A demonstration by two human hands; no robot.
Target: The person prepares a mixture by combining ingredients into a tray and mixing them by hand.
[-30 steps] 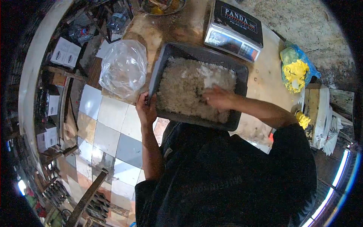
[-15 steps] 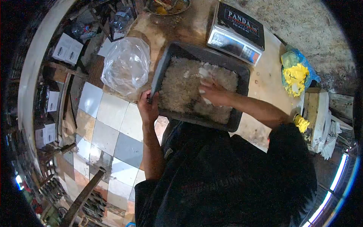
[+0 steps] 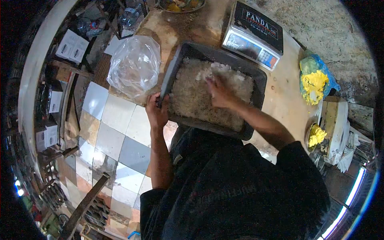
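A dark rectangular plastic tray sits tilted at the table's near edge, against the front of my body. Inside it lies a layer of coarse, brownish crumbly material, with a whiter patch towards the far side. My left hand is closed on the tray's left rim, thumb at the inner side and fingers outside. Over the crumbly material is my right hand, its fingertips down at the edge of the white patch; its fingers are smeared by motion.
Behind the tray stands a PANDA scale. A clear plastic bag rests at the table's left edge. Yellow material lies in a blue bag on the right, with another yellow lump nearer. A round pan sits at the back.
My right hand has moved left and a little away from me across the crumbly material. The white patch looks more spread out. My left hand keeps its hold on the rim.
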